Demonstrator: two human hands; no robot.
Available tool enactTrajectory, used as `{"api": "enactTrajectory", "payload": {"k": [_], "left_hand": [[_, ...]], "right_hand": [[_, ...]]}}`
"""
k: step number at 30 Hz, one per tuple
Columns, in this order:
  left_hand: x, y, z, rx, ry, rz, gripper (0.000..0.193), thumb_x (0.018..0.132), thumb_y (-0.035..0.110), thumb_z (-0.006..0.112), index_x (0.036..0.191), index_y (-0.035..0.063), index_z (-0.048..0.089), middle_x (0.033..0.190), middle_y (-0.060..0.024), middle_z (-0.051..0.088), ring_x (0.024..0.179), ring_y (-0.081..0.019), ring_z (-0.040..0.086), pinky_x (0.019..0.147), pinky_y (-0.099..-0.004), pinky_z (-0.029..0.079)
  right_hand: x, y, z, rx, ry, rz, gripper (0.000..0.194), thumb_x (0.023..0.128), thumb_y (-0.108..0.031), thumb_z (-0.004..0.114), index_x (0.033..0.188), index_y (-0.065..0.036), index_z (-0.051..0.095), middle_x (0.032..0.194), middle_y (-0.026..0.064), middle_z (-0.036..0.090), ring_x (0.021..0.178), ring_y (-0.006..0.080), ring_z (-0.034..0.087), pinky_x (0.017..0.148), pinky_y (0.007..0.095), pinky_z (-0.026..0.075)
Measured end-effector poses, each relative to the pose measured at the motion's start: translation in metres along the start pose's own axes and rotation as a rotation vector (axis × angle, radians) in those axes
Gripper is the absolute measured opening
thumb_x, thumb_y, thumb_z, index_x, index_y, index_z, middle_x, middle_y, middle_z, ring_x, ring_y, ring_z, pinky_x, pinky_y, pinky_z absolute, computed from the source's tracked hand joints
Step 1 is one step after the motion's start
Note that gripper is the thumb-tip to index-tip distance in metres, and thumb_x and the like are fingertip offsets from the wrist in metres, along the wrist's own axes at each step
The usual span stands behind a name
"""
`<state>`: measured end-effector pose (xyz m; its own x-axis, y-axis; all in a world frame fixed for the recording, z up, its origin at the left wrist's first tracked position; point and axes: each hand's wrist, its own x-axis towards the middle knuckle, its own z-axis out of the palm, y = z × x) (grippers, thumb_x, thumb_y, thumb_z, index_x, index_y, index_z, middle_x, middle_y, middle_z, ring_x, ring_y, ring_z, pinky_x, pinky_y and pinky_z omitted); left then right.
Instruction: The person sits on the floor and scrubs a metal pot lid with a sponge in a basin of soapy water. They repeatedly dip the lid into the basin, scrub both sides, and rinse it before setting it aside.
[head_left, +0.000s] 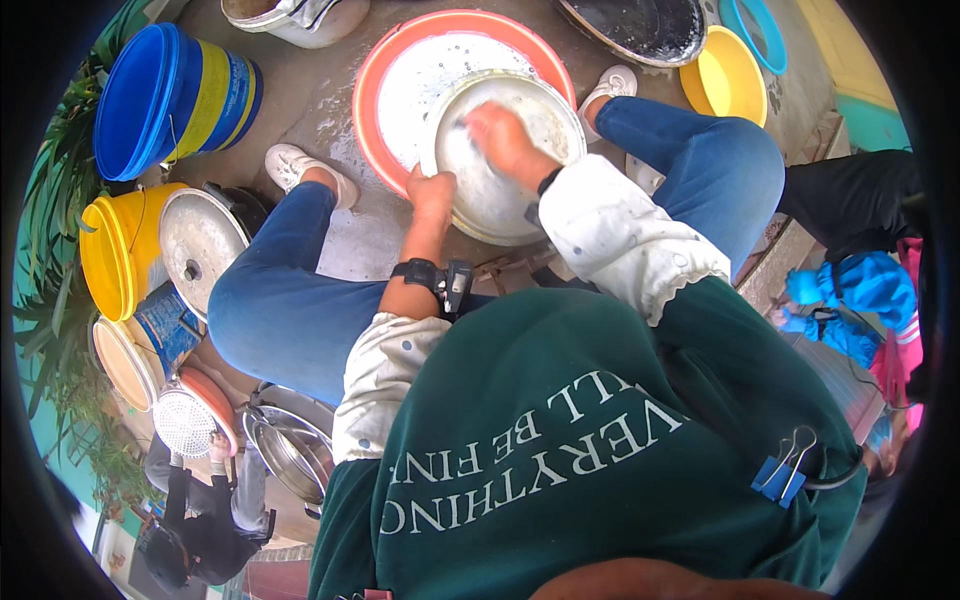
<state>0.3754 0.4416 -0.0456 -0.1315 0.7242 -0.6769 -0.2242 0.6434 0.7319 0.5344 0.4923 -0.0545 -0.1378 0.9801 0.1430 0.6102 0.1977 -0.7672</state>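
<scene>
A large round metal basin or lid (517, 202), pale and stained, leans over the edge of an orange-red plastic basin (367, 97). White suds (420, 67) with some dark specks fill the plastic basin. My left hand (431, 191) grips the metal piece's rim at its near left side. Blurred by motion, my right hand (499, 135) is pressed to the inner face of the metal piece, with something small and dark at its fingertips that I cannot make out.
Blue (180, 101) and yellow (112, 255) buckets stand at the left, beside a metal pot lid (199, 247). A dark pan (637, 26) and a yellow basin (724, 75) are at the upper right. Other people sit at the lower left and right; one holds a perforated metal strainer (184, 424).
</scene>
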Motion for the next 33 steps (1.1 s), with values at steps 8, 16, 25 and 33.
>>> {"api": "enactTrajectory", "payload": {"k": [8,16,25,33], "left_hand": [[0.006,-0.006,0.000,0.073,0.017,0.061,0.039,0.069,-0.010,0.054,0.106,-0.0032,0.061,0.087,-0.0092,0.064,0.071,-0.0181,0.058,0.062,-0.0321,0.048],[0.004,-0.008,0.004,0.017,0.050,0.050,0.038,0.069,-0.011,0.053,0.105,-0.0028,0.062,0.087,-0.0085,0.065,0.070,-0.0180,0.058,0.060,-0.0318,0.047],[0.005,-0.005,0.003,-0.021,0.017,0.093,0.040,0.072,-0.009,0.053,0.110,-0.0031,0.063,0.090,-0.0086,0.067,0.073,-0.0165,0.060,0.065,-0.0299,0.049],[0.003,-0.006,0.004,0.059,0.082,0.072,0.036,0.073,-0.004,0.053,0.106,-0.0028,0.065,0.090,-0.0092,0.069,0.080,-0.0168,0.064,0.074,-0.0296,0.051]], "right_hand": [[0.008,0.006,0.023,0.064,-0.031,0.045,0.001,0.079,-0.006,0.065,0.080,-0.005,0.065,0.081,0.0190,0.062,0.083,0.0388,0.062,0.074,0.0445,0.051],[0.010,0.003,0.029,-0.019,0.166,0.038,0.001,0.079,-0.004,0.062,0.078,-0.004,0.062,0.080,0.0195,0.061,0.081,0.0392,0.060,0.072,0.0473,0.049],[0.043,0.042,-0.023,-0.135,0.311,0.028,0.015,0.082,-0.002,0.065,0.095,-0.006,0.069,0.097,0.0150,0.066,0.090,0.0360,0.064,0.082,0.0414,0.052],[0.071,-0.010,-0.007,-0.145,-0.164,-0.464,0.013,0.077,-0.007,0.062,0.084,-0.011,0.071,0.094,0.0080,0.069,0.094,0.0307,0.061,0.082,0.0388,0.051]]}}
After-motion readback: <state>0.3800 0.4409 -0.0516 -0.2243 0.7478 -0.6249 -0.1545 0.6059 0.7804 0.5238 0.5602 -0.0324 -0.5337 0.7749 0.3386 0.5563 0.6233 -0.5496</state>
